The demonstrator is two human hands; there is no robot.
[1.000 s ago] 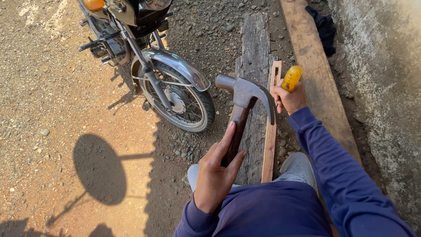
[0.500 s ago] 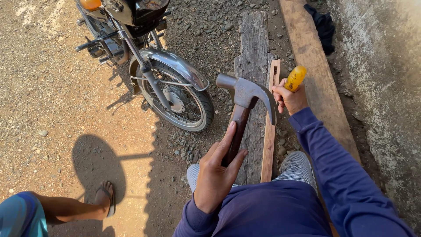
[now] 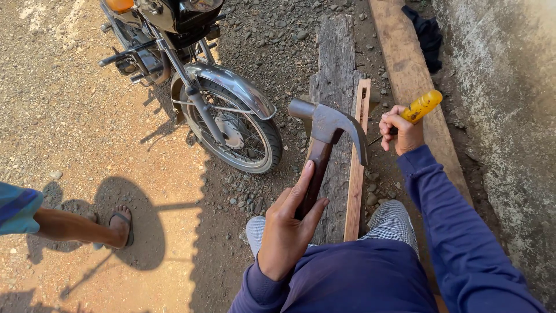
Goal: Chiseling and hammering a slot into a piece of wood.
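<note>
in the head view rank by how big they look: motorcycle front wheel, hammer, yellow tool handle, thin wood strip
1. Motorcycle front wheel, largest.
2. Hammer in the left hand and the thin wood strip: similar length; the hammer is nearer the camera, so unranked.
3. Yellow tool handle in the right hand, smallest.

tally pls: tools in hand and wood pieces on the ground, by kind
Claw hammer, in the left hand: 1
Yellow-handled tool, in the right hand: 1
Wood pieces: 3 (weathered grey plank, thin reddish strip, long pale plank)
Total: 5
</note>
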